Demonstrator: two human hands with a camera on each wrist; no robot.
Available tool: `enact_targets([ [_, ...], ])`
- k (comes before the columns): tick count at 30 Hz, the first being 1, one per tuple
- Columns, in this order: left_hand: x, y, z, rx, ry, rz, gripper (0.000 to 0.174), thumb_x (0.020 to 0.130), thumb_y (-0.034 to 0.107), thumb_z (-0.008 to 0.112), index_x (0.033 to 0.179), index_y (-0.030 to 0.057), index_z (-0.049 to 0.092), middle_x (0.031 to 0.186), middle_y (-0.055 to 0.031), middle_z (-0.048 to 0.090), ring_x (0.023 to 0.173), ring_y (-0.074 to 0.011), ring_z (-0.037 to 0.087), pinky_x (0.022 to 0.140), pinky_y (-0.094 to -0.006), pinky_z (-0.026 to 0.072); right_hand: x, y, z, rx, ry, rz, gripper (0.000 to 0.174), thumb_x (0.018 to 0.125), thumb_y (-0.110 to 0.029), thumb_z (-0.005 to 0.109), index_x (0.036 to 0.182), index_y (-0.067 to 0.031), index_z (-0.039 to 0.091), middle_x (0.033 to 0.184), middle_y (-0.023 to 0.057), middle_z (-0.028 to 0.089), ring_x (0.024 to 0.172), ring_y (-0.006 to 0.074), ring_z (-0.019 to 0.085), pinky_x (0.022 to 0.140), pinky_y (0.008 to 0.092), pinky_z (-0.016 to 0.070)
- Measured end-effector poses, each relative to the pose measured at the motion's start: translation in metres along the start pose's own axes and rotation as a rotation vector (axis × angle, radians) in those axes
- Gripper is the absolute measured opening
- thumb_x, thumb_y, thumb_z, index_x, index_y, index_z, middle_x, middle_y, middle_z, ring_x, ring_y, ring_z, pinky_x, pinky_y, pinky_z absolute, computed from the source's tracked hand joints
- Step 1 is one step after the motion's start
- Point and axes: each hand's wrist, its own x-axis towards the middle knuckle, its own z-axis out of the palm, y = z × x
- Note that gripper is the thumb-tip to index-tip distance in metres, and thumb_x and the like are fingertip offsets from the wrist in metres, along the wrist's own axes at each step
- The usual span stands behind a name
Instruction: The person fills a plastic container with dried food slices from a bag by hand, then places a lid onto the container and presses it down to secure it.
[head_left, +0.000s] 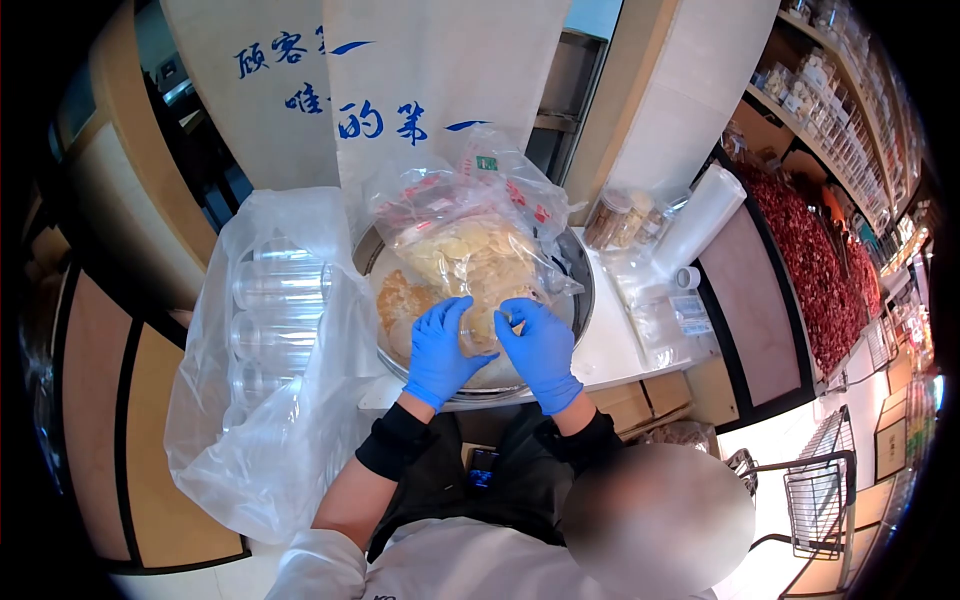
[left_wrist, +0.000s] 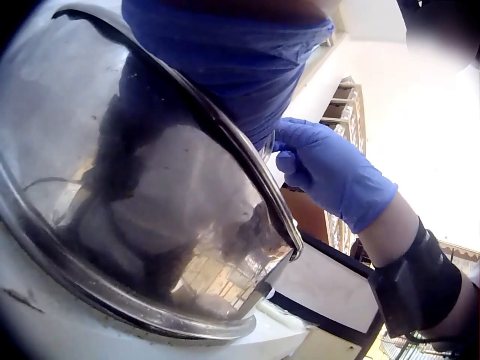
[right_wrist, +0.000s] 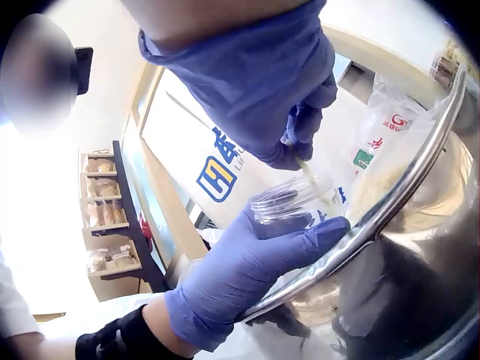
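Observation:
My left hand (head_left: 440,352), in a blue glove, grips a clear plastic jar (right_wrist: 283,201) over the front of a round metal basin (left_wrist: 169,176). The jar is tilted, and its threaded mouth shows in the right wrist view. Close above that mouth, my gloved right hand (head_left: 541,352) pinches a thin pale piece (right_wrist: 304,169), its lower end at the opening. In the basin a clear bag (head_left: 480,245) with red print lies full of pale yellow flat slices. Left of the bag sits a golden-brown heap (head_left: 402,298).
Left of the basin, a large plastic bag (head_left: 215,430) holds several stacked clear jars (head_left: 275,335). To the right are filled jars (head_left: 612,215), a plastic roll (head_left: 705,220) and flat plastic bags (head_left: 640,320). A panel (head_left: 430,60) with blue writing stands behind.

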Motion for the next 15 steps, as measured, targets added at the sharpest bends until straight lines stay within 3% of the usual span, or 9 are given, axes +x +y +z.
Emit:
enact_targets([
  [4, 0.0, 0.0, 0.0, -0.021, 0.021, 0.033, 0.085, 0.063, 0.032, 0.09, 0.134, 0.0079, 0.049, 0.13, -0.015, 0.056, 0.122, -0.0342, 0.051, 0.104, -0.0436, 0.04, -0.002, -0.002, 0.002, 0.055, 0.001, -0.021, 0.011, 0.084, -0.02, 0.071, 0.088, -0.0108, 0.068, 0.08, 0.0062, 0.069, 0.066, 0.0219, 0.068, 0.061, 0.0322, 0.0525],
  [7, -0.001, 0.001, -0.001, -0.068, 0.045, 0.078, 0.082, 0.064, 0.027, 0.09, 0.132, 0.0076, 0.05, 0.13, -0.0149, 0.056, 0.122, -0.0344, 0.052, 0.103, -0.0431, 0.0422, -0.005, 0.005, 0.007, 0.01, -0.108, -0.038, 0.012, 0.085, -0.024, 0.07, 0.088, -0.0122, 0.068, 0.081, 0.0069, 0.069, 0.066, 0.0237, 0.068, 0.059, 0.0339, 0.0522],
  [10, -0.001, 0.0, -0.001, -0.091, 0.05, 0.113, 0.078, 0.064, 0.023, 0.088, 0.131, 0.0075, 0.05, 0.13, -0.0149, 0.056, 0.123, -0.0345, 0.052, 0.102, -0.0427, 0.0436, -0.009, 0.009, 0.015, -0.127, -0.157, -0.152, 0.016, 0.087, -0.03, 0.067, 0.088, -0.0136, 0.069, 0.081, 0.0083, 0.069, 0.067, 0.0263, 0.068, 0.058, 0.0369, 0.0517],
  [12, -0.002, -0.001, -0.001, -0.103, 0.047, 0.117, 0.077, 0.064, 0.019, 0.087, 0.131, 0.0076, 0.051, 0.131, -0.0147, 0.056, 0.123, -0.0347, 0.052, 0.103, -0.0427, 0.0439, -0.012, 0.009, 0.016, -0.252, -0.322, -0.115, 0.017, 0.085, -0.031, 0.069, 0.09, -0.0151, 0.073, 0.073, 0.0102, 0.067, 0.066, 0.0274, 0.067, 0.058, 0.0362, 0.0516],
  [15, -0.001, -0.002, 0.0, -0.097, 0.058, 0.15, 0.076, 0.063, 0.014, 0.086, 0.131, 0.008, 0.05, 0.132, -0.015, 0.055, 0.123, -0.035, 0.052, 0.104, -0.0434, 0.0434, -0.011, 0.014, 0.015, -0.259, -0.421, -0.109, 0.018, 0.088, -0.032, 0.066, 0.092, -0.0171, 0.074, 0.075, 0.0118, 0.068, 0.068, 0.0296, 0.067, 0.061, 0.0387, 0.0526],
])
